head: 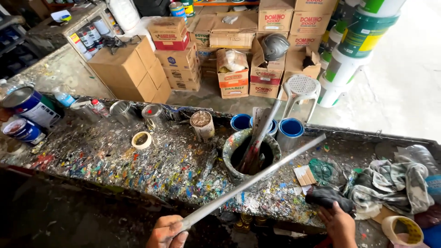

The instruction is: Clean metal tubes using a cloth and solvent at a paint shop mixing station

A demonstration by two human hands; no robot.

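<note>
A paint-spattered workbench point(115, 156) is stretching across the room. Behind the workbench, cardboard boxes point(138, 69) are sitting on a grey concrete floor point(404, 87), daylight falling beyond them.

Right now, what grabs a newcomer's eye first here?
The paint-spattered workbench fills the middle. On it, a crusted bucket holds stir sticks. The left hand grips a long grey stick slanting up across the bucket, while the right hand rests on a dark rag. Stacked cardboard boxes crowd the floor behind.
</note>
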